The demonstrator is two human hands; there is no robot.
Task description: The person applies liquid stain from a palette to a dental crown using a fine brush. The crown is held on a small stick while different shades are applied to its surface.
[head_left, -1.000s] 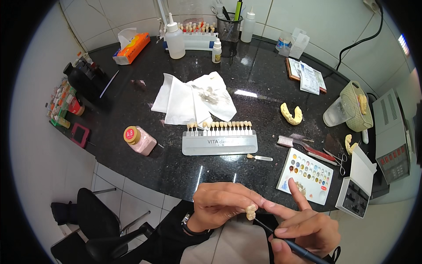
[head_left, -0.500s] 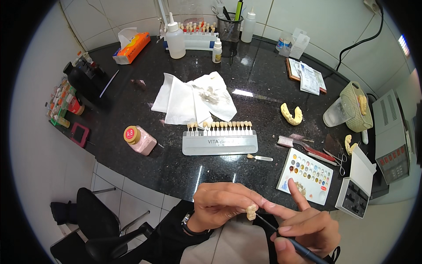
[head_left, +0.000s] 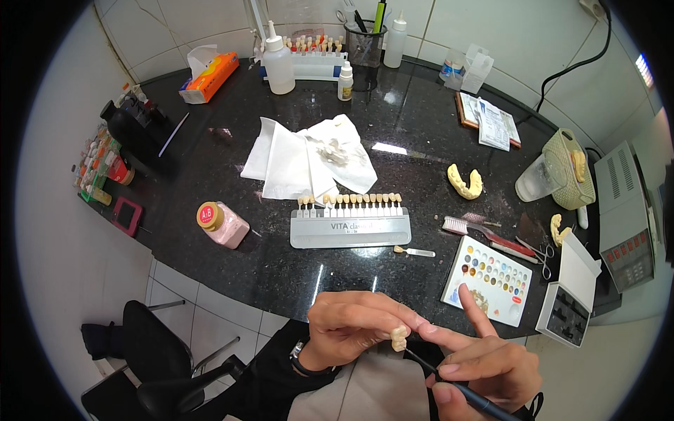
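Cream tooth block (head_left: 399, 339), head view: pinched in L hand (head_left: 354, 326), fingertips closed on it, this side of black counter (head_left: 281, 274). R hand (head_left: 495, 365) closed round dark thin tool (head_left: 481, 401), tip at block; contact unclear. Paint tray (head_left: 517, 316) nr R hand.

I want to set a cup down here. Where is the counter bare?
Bare counter shows between the paper towels and the yellow horseshoe-shaped model, and near the front edge between the pink bottle and the left hand. The right side is crowded: paint palette, toothbrush, scissors and white box lie close together.
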